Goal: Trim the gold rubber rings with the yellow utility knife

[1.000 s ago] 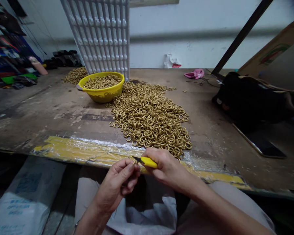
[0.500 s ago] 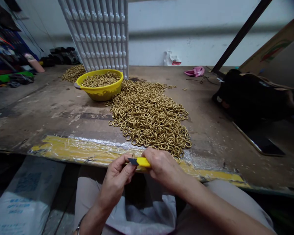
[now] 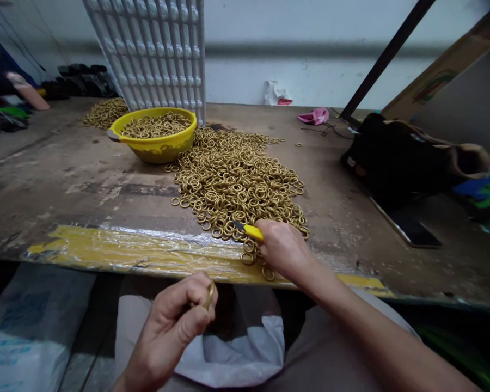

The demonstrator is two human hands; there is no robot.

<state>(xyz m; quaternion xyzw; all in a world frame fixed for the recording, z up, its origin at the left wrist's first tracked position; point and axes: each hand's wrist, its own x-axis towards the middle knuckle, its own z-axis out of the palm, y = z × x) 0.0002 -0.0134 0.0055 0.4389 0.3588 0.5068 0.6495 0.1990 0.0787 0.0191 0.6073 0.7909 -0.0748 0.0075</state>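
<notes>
Between the thumb and fingers of my left hand point(image 3: 175, 321) is a brass-coloured ring point(image 3: 209, 295), held just off the table's front edge. My right hand point(image 3: 283, 247) grips a yellow-handled utility knife point(image 3: 253, 232), its dark blade pointing left over the near side of a large pile of rings point(image 3: 239, 182). A few rings lie beneath that hand on the taped edge. Below my hands, an open white sack point(image 3: 245, 362) rests between my legs; its inside is dark.
A yellow basin point(image 3: 159, 147) full of rings stands behind the pile's left side, before a ridged silvery panel point(image 3: 155, 54). Another ring heap point(image 3: 106, 112) lies farther back. On the right are a phone point(image 3: 412, 228), a black bag point(image 3: 396, 158) and a pink cloth point(image 3: 313, 116).
My hands have moved apart. The right carried the knife up onto the pile's near edge, while the left drew down and back with a ring. The view has shifted slightly.
</notes>
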